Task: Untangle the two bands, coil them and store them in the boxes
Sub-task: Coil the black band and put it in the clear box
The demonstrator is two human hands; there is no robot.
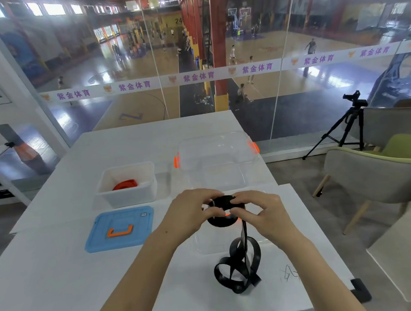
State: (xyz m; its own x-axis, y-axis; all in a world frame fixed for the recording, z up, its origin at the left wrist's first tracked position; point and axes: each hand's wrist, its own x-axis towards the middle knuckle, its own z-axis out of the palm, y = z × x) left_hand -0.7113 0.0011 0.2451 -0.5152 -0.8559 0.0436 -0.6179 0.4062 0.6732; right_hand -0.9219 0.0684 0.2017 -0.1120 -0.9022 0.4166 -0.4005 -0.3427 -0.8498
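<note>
While the black band point(223, 212) was held above the white table point(62, 272), its coiled part was pinched between the fingers of the left hand point(193, 210) and the right hand point(258, 212). Its loose tail was left hanging in loops onto the table. The orange band point(125, 184) was seen coiled inside the small white box point(127, 184), behind the blue lid point(120, 229). A clear box point(218, 159) was set farther right.
</note>
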